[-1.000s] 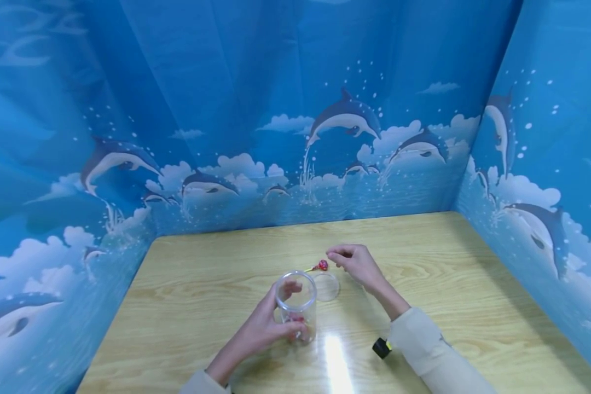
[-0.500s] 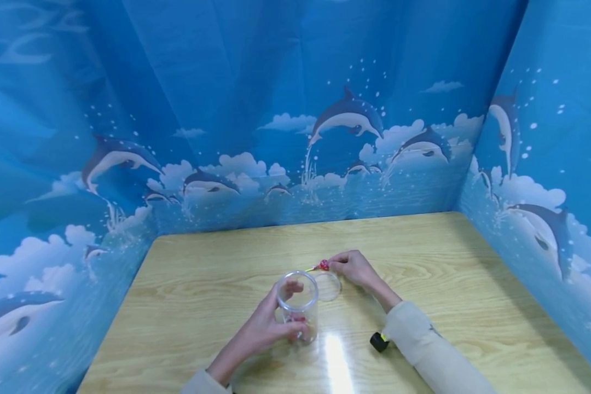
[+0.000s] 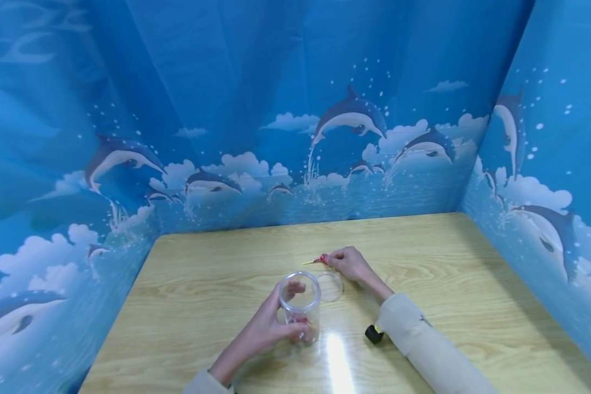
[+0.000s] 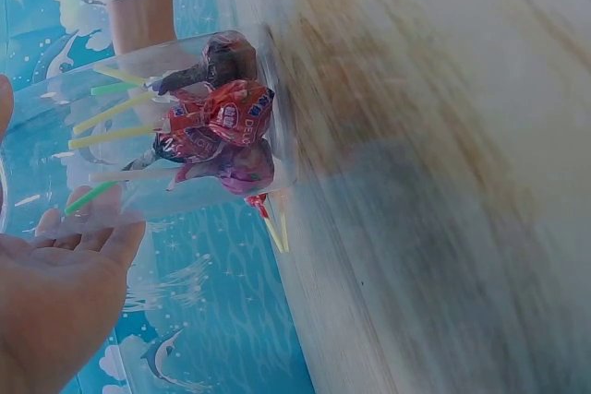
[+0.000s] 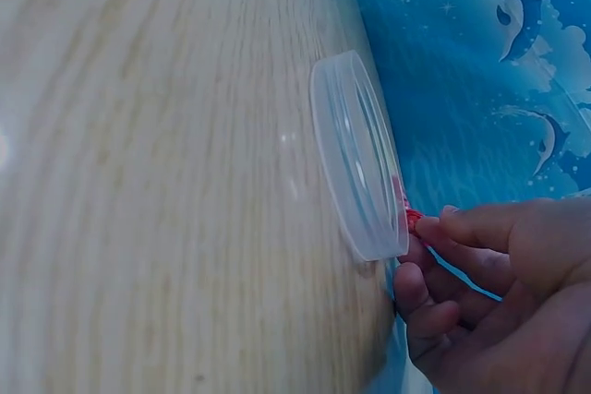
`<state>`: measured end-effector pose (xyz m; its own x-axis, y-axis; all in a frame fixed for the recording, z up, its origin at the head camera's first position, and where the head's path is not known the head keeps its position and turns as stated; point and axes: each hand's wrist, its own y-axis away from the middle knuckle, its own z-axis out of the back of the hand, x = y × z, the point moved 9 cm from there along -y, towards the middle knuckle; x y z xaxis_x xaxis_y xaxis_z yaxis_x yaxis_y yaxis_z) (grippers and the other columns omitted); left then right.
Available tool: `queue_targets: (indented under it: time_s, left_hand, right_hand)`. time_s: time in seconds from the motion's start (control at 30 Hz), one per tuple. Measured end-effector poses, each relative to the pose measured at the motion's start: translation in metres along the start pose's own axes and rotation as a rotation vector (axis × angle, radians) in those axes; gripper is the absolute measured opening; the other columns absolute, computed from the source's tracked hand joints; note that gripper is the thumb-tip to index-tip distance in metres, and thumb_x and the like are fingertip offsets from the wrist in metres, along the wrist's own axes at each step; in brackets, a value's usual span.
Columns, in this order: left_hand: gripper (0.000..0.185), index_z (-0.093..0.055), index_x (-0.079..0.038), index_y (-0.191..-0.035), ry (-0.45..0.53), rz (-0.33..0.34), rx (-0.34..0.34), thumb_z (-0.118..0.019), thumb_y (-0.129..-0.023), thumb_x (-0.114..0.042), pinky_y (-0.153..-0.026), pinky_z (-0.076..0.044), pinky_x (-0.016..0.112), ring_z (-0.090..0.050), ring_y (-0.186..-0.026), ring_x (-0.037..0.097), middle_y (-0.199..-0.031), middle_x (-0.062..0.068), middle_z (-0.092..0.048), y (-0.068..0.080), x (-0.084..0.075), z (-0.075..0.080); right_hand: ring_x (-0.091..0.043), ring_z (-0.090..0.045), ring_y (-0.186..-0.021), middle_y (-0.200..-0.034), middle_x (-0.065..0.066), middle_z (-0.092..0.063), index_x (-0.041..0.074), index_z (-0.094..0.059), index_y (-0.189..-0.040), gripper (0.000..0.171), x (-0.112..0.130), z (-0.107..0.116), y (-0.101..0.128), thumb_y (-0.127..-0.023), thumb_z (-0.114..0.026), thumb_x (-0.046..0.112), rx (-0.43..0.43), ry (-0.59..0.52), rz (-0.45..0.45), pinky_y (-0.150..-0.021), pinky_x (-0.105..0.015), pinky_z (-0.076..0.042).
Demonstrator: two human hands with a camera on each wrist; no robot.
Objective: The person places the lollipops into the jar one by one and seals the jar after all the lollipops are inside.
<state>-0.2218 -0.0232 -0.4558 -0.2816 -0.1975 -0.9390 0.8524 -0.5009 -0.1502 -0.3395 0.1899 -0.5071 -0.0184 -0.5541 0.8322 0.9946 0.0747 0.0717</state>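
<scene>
My left hand [image 3: 271,324] grips a clear plastic jar [image 3: 316,320], its open mouth facing up. Inside the jar, the left wrist view shows several wrapped lollipops [image 4: 242,115], heads at the bottom and yellow, green and pale sticks pointing to the mouth. Beyond the jar, my right hand [image 3: 352,264] pinches the head of a red-wrapped lollipop [image 3: 322,258] between thumb and finger; its yellow stick points left. A clear round lid [image 5: 355,159] lies on the table between the jar and my right hand. In the right wrist view the lid hides part of this lollipop.
The wood-patterned table [image 3: 216,273] has blue dolphin-print curtains [image 3: 256,109] at its back and sides. A small black object [image 3: 373,334] with a yellow-green edge sits by the right cuff. Light glares off the tabletop in front of the jar.
My right hand has come down to the lollipop, taken its head between the fingers and shifted it slightly away from the lid. The left hand and jar have stayed nearly still.
</scene>
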Motion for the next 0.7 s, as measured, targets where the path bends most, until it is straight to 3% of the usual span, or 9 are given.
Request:
queue_targets:
  time_s: [0.17,0.33,0.4,0.5,0.57,0.63,0.7]
  left_hand:
    - [0.084,-0.045,-0.016,-0.148,0.016,0.013,0.0,-0.091,-0.077,-0.016,-0.116,-0.031,0.067,-0.049,-0.138,0.036,-0.144,0.008,-0.057,0.0,0.001,0.0]
    - [0.084,-0.046,-0.019,-0.147,0.02,0.015,-0.002,-0.091,-0.077,-0.017,-0.116,-0.031,0.068,-0.049,-0.138,0.037,-0.144,0.008,-0.057,0.0,0.001,0.0]
    - [0.084,-0.046,-0.018,-0.148,0.01,0.009,-0.002,-0.091,-0.077,-0.017,-0.115,-0.031,0.068,-0.049,-0.138,0.037,-0.144,0.008,-0.057,0.0,0.001,0.0]
    - [0.086,-0.045,-0.018,-0.148,0.0,0.006,-0.003,-0.092,-0.076,-0.018,-0.116,-0.031,0.068,-0.049,-0.138,0.037,-0.144,0.008,-0.058,0.0,0.001,0.0]
    - [0.086,-0.045,-0.018,-0.148,-0.001,0.001,-0.002,-0.092,-0.076,-0.017,-0.116,-0.031,0.068,-0.049,-0.138,0.037,-0.144,0.008,-0.057,0.001,0.0,-0.001]
    - [0.087,-0.045,-0.017,-0.148,0.0,-0.001,-0.002,-0.092,-0.076,-0.016,-0.116,-0.03,0.068,-0.05,-0.137,0.037,-0.144,0.009,-0.057,0.001,-0.001,0.0]
    - [0.086,-0.045,-0.016,-0.148,0.0,-0.004,-0.002,-0.092,-0.076,-0.016,-0.116,-0.03,0.067,-0.05,-0.137,0.037,-0.143,0.01,-0.058,0.001,-0.001,0.0]
  right_hand:
    - [-0.019,-0.062,-0.08,-0.093,-0.008,-0.076,0.003,-0.08,-0.099,0.016,0.0,-0.001,-0.009,-0.098,-0.069,0.014,-0.014,0.044,0.006,-0.075,-0.034,-0.053]
    - [-0.029,-0.068,-0.101,-0.107,-0.014,-0.076,0.001,-0.079,-0.105,0.018,0.001,-0.001,-0.015,-0.099,-0.067,0.013,-0.04,0.092,-0.007,-0.093,-0.045,-0.056]
    - [-0.03,-0.068,-0.103,-0.108,-0.015,-0.076,0.001,-0.079,-0.107,0.019,0.002,0.0,-0.016,-0.1,-0.067,0.014,-0.054,0.113,-0.019,-0.095,-0.046,-0.056]
    - [-0.023,-0.065,-0.081,-0.095,-0.014,-0.075,0.002,-0.078,-0.108,0.02,0.003,0.0,-0.019,-0.101,-0.066,0.017,-0.058,0.127,-0.036,-0.077,-0.039,-0.058]
    - [-0.016,-0.055,-0.066,-0.085,-0.01,-0.073,0.002,-0.079,-0.108,0.022,0.005,-0.002,-0.022,-0.101,-0.066,0.019,-0.053,0.132,-0.03,-0.063,-0.031,-0.051]
    - [-0.014,-0.045,-0.058,-0.078,-0.008,-0.07,0.002,-0.078,-0.109,0.023,0.009,-0.006,-0.026,-0.102,-0.066,0.019,-0.045,0.134,-0.01,-0.056,-0.028,-0.042]
    - [-0.012,-0.044,-0.057,-0.077,-0.005,-0.069,0.002,-0.078,-0.109,0.022,0.012,-0.009,-0.03,-0.101,-0.066,0.019,-0.044,0.149,0.009,-0.054,-0.025,-0.04]
